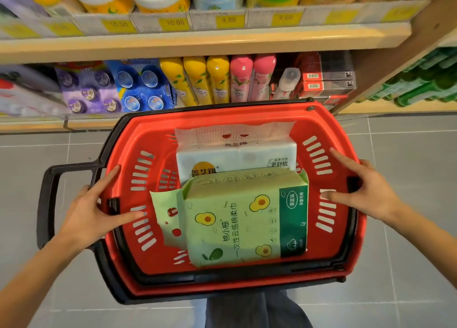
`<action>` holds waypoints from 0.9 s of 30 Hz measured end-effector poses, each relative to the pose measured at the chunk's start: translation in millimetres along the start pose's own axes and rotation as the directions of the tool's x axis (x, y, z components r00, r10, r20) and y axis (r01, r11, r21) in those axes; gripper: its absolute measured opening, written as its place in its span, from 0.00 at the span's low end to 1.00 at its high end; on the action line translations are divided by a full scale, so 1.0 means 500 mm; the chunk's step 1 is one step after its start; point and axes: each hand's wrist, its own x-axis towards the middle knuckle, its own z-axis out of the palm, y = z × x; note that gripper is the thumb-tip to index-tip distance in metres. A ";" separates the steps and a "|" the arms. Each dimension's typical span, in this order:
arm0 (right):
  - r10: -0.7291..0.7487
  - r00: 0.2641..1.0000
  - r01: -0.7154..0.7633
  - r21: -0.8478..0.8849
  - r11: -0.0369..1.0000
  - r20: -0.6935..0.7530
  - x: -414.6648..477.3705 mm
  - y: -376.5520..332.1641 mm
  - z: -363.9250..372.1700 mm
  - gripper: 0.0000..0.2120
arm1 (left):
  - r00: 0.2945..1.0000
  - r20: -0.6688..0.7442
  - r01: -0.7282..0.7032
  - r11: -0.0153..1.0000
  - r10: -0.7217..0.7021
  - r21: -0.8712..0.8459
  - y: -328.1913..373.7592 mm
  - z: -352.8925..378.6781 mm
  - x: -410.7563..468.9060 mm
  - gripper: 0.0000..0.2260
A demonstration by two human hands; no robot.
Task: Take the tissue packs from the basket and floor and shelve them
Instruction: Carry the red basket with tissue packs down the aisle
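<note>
A red basket (329, 130) with black trim fills the middle of the view, in front of the shelves. Two tissue packs lie inside it. The green pack with avocado print (244, 219) is on top and nearest me. A white pack (237, 154) sits behind it, partly covered. My left hand (91, 211) grips the basket's left rim, with thumb and forefinger stretched over the inside wall. My right hand (366, 191) grips the right rim the same way. Neither hand touches a pack.
A black pull handle (49, 191) juts out to the left of the basket. Behind it, the low shelf (99, 123) holds toilet-cleaner packs, yellow and pink spray cans (217, 80) and red boxes. An upper shelf edge carries price tags (228, 20). The floor is grey tile (408, 154).
</note>
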 end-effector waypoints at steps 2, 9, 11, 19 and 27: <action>-0.011 1.000 0.012 0.010 1.000 -0.003 -0.010 -0.028 -0.024 0.43 | 1.000 -0.009 -0.002 1.000 0.002 -0.019 0.017 -0.034 -0.012 0.46; -0.083 0.997 0.082 0.054 0.995 0.008 -0.083 -0.200 -0.145 0.44 | 0.996 -0.091 0.006 1.000 -0.006 0.003 0.103 -0.229 -0.105 0.51; -0.135 0.991 0.134 0.055 0.989 0.013 -0.109 -0.257 -0.190 0.47 | 0.991 -0.135 -0.011 1.000 0.011 -0.004 0.143 -0.299 -0.153 0.49; -0.464 0.884 0.464 -0.010 0.886 -0.063 -0.276 -0.575 -0.396 0.41 | 0.932 -0.359 -0.082 0.990 0.037 -0.111 0.257 -0.610 -0.417 0.38; -0.675 0.738 0.672 0.067 0.737 0.018 -0.429 -0.872 -0.487 0.44 | 0.852 -0.518 -0.010 0.989 -0.069 -0.149 0.290 -0.830 -0.696 0.38</action>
